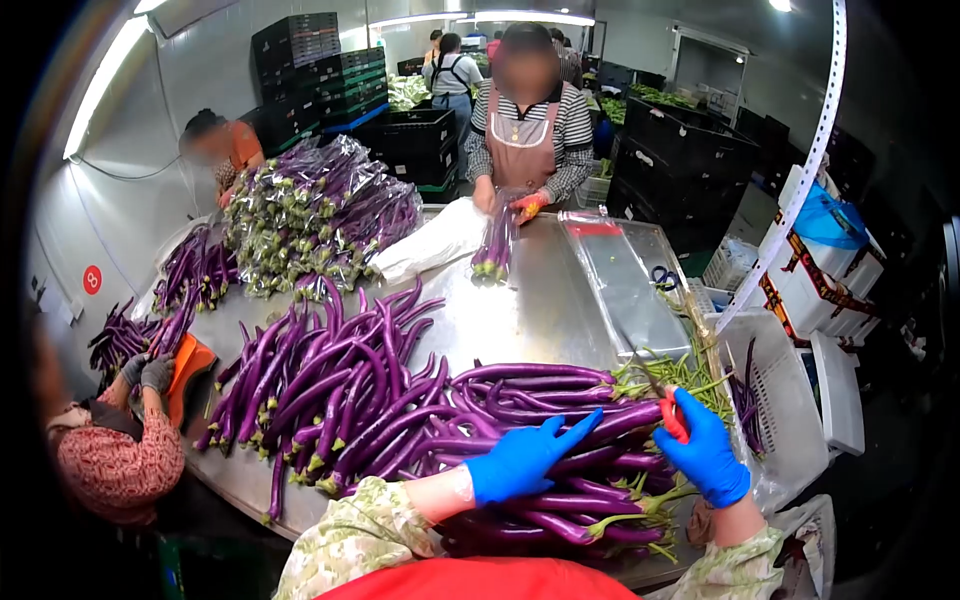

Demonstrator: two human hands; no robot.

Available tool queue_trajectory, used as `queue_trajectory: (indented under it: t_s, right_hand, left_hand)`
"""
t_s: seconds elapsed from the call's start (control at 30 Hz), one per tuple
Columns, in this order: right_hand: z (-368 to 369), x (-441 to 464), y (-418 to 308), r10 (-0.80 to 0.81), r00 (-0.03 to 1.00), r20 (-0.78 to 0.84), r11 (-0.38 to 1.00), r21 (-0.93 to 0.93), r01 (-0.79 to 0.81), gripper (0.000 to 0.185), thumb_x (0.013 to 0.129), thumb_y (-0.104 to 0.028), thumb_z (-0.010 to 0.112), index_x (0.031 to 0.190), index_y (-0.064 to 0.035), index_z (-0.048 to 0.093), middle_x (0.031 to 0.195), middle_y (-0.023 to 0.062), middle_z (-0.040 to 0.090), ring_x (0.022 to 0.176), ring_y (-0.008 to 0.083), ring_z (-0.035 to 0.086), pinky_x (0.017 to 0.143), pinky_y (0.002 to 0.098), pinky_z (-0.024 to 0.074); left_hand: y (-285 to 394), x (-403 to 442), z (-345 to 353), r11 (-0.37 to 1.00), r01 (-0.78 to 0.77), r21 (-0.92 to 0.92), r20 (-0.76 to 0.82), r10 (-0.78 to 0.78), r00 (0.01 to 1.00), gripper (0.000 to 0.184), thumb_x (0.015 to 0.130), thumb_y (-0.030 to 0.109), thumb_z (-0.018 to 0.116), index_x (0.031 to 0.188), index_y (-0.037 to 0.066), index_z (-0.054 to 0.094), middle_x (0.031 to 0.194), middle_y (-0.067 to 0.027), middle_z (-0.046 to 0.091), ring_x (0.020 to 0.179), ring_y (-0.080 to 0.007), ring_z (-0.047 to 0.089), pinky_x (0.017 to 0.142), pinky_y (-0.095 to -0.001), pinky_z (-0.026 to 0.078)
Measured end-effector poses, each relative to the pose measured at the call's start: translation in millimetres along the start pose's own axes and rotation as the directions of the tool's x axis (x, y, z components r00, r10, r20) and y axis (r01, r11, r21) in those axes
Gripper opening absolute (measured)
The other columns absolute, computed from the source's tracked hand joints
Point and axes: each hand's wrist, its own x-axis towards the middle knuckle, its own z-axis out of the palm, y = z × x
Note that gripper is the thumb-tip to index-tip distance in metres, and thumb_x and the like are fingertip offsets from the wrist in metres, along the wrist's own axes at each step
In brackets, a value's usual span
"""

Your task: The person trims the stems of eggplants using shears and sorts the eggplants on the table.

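Observation:
Long purple eggplants (540, 376) lie heaped in front of me, their green stems pointing right. My left hand (522, 458), in a blue glove, rests on this heap with its index finger stretched along an eggplant. The other fingers are partly hidden. Closed around red-handled scissors (674, 418) is my right hand (708, 452), also gloved in blue. The scissors' blades point up and left, close to the stem end of an eggplant. Cut green stems (697, 365) lie just beyond them. A second eggplant pile (350, 375) spreads to the left.
Across the metal table (545, 300), a person (525, 135) handles bagged eggplants (493, 250). Wrapped eggplants (315, 215) are stacked at the back left. Another person (120, 450) works at left beside an orange scoop-like object (188, 375). A white crate (775, 400) stands right.

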Motion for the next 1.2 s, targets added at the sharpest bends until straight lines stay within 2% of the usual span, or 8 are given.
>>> queue_trajectory:
  t_s: [0.13, 0.2, 0.27, 0.43, 0.57, 0.87, 1.1, 1.2]
  right_hand:
    - [-20, 19, -36, 0.036, 0.999, -0.004, 0.996, 0.080, -0.035, 0.050, 0.078, -0.007, 0.066, 0.124, 0.0019, 0.049, 0.104, 0.0092, 0.061, 0.085, 0.0150, 0.058, 0.078, 0.0281, 0.0474]
    - [-33, 28, -35, -0.088, 0.973, -0.213, 0.993, 0.056, 0.102, 0.053, 0.080, -0.005, 0.064, 0.129, 0.0019, 0.046, 0.097, 0.0031, 0.057, 0.080, 0.0105, 0.053, 0.073, 0.0231, 0.0451]
    - [-44, 30, -53, 0.109, 0.930, -0.351, 0.943, 0.334, 0.016, 0.056, 0.081, -0.002, 0.063, 0.133, 0.0010, 0.041, 0.085, -0.0032, 0.049, 0.071, 0.0034, 0.044, 0.065, 0.0181, 0.0397]
    - [-33, -12, -18, 0.153, 0.970, -0.190, 0.918, 0.391, -0.069, 0.059, 0.079, 0.000, 0.064, 0.133, 0.0009, 0.041, 0.089, -0.0011, 0.051, 0.078, 0.0068, 0.048, 0.072, 0.0216, 0.0432]
    - [-22, -48, -20, 0.259, 0.955, -0.146, 0.752, 0.651, -0.104, 0.060, 0.079, 0.000, 0.064, 0.134, -0.0023, 0.040, 0.092, -0.0003, 0.053, 0.084, 0.0080, 0.050, 0.076, 0.0229, 0.0421]
    - [-15, -82, 5, 0.272, 0.955, -0.116, 0.675, 0.731, -0.103, 0.056, 0.081, -0.006, 0.062, 0.134, -0.0043, 0.043, 0.088, -0.0009, 0.054, 0.072, 0.0052, 0.049, 0.064, 0.0189, 0.0399]
    - [-32, -104, 15, 0.169, 0.985, 0.044, 0.944, 0.279, -0.175, 0.061, 0.079, -0.012, 0.067, 0.133, 0.0022, 0.042, 0.122, 0.0139, 0.056, 0.108, 0.0143, 0.054, 0.092, 0.0275, 0.0432]
    - [-47, -118, 34, 0.219, 0.973, 0.071, 0.965, 0.133, -0.227, 0.060, 0.078, -0.014, 0.067, 0.131, 0.0025, 0.044, 0.120, 0.0134, 0.057, 0.106, 0.0156, 0.055, 0.092, 0.0281, 0.0429]
  left_hand:
    - [2, -5, 0, 0.990, -0.059, 0.128, 0.006, 0.058, 0.998, 0.112, 0.063, 0.010, 0.076, 0.148, 0.026, 0.004, 0.135, -0.0297, 0.034, 0.094, -0.0403, 0.060, 0.070, -0.0441, 0.054]
    - [1, -4, 3, 0.989, -0.053, 0.137, 0.001, 0.053, 0.999, 0.109, 0.063, 0.009, 0.073, 0.148, 0.028, 0.006, 0.137, -0.0305, 0.032, 0.094, -0.0415, 0.060, 0.070, -0.0446, 0.054]
    - [-3, -2, 5, 0.993, -0.066, 0.093, -0.018, 0.068, 0.998, 0.103, 0.065, 0.008, 0.068, 0.148, 0.028, 0.009, 0.136, -0.0296, 0.033, 0.091, -0.0415, 0.060, 0.070, -0.0451, 0.054]
    - [-6, 1, 2, 0.999, -0.003, -0.038, -0.025, 0.002, 1.000, 0.097, 0.067, 0.007, 0.063, 0.148, 0.018, 0.011, 0.106, -0.0227, 0.053, 0.090, -0.0374, 0.058, 0.072, -0.0432, 0.049]
    - [-6, -3, -19, 0.970, -0.110, -0.216, -0.260, 0.052, 0.964, 0.100, 0.066, 0.008, 0.065, 0.148, 0.017, 0.007, 0.115, -0.0244, 0.052, 0.097, -0.0403, 0.057, 0.082, -0.0429, 0.048]
    - [6, -11, -29, 0.816, -0.149, -0.559, -0.261, -0.003, 0.965, 0.108, 0.064, 0.006, 0.076, 0.148, 0.009, 0.009, 0.147, -0.0143, 0.030, 0.133, -0.0215, 0.032, 0.108, -0.0308, 0.025]
    - [18, -16, -22, 0.891, -0.122, -0.437, -0.223, 0.024, 0.975, 0.109, 0.063, 0.006, 0.075, 0.148, 0.011, 0.008, 0.150, -0.0112, 0.025, 0.136, -0.0223, 0.028, 0.110, -0.0325, 0.022]
    - [13, -19, -15, 0.891, -0.097, -0.443, -0.209, 0.003, 0.978, 0.111, 0.063, 0.008, 0.076, 0.149, 0.013, 0.006, 0.150, -0.0128, 0.024, 0.135, -0.0231, 0.028, 0.110, -0.0328, 0.023]
